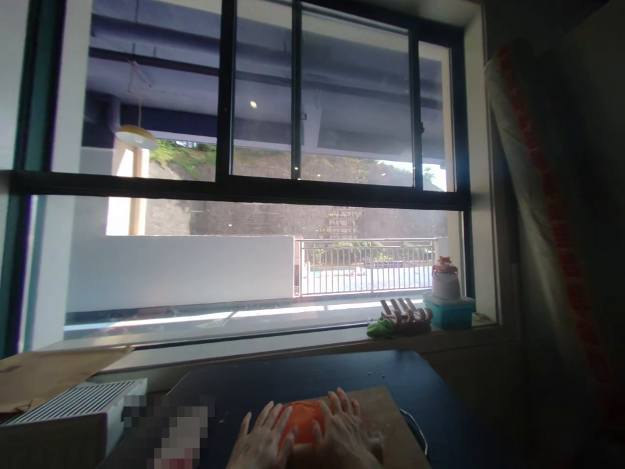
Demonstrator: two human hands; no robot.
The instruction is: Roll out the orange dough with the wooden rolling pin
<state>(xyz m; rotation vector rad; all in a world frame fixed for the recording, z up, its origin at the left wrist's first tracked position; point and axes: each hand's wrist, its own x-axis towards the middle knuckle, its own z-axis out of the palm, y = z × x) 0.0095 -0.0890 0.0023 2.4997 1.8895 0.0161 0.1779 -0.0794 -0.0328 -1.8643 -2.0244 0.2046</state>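
At the bottom of the head view both my hands rest on an orange lump (pixel 301 420) that looks like dough or clay. My left hand (pixel 261 443) lies on its left side with fingers stretched over it. My right hand (pixel 344 433) presses on its right side, fingers curved over the top. The lump sits on a wooden board (pixel 385 423) on a dark table (pixel 312 378). The lower parts of both hands are cut off by the frame edge.
A large window fills the view, with a sill holding a wooden rack (pixel 405 311), a green thing (pixel 379 327), a teal box (pixel 449 311) and a white jar (pixel 445 280). A white slatted appliance (pixel 73 404) and cardboard (pixel 43 371) lie left. A rolled sheet (pixel 547 215) leans right.
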